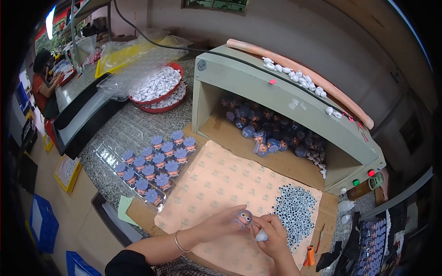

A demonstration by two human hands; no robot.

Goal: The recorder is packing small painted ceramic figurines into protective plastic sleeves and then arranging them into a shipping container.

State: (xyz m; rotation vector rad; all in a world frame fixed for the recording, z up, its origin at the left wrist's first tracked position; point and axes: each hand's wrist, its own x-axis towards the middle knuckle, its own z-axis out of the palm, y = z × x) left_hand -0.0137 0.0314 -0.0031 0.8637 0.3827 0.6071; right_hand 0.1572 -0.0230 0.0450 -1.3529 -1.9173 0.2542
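In my left hand [221, 222] is a small purple-capped doll head [244, 218] with two white-rimmed eyes on its face. My right hand [274, 238] grips a small white squeeze bottle [261, 236], and its fingertips come close to the side of the head; whether they touch it I cannot tell. Just beyond the right hand spreads a heap of loose doll eyes [295, 212], white with dark centres. Under both hands lies a peach patterned sheet [221, 179]. A clear plastic tray [103, 155] to the left carries rows of purple-topped doll heads [159, 160].
A grey metal cabinet [276, 77] with piled doll heads [272, 120] inside stands ahead. Red baskets [178, 88] hold white parts. An orange lighter [310, 255] and a thin brush [321, 238] lie at right. A person [45, 82] sits far left.
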